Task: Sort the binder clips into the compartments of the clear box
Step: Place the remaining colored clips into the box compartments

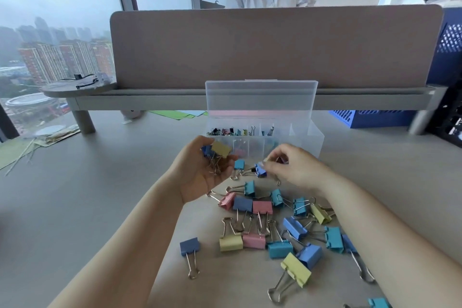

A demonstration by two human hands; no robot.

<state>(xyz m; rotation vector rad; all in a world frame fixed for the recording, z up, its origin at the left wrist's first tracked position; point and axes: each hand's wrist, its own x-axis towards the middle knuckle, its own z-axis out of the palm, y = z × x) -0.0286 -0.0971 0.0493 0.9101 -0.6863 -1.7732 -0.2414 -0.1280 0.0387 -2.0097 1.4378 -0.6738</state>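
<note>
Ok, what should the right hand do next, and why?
Probably the right hand should lift the blue clip it pinches and carry it to the box just behind, whose lid stands open. The left hand already holds a yellow clip.

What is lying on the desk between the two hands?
In the head view, a small teal binder clip lies between the left hand, which holds a yellow clip, and the right hand, whose fingers pinch a blue clip.
</note>
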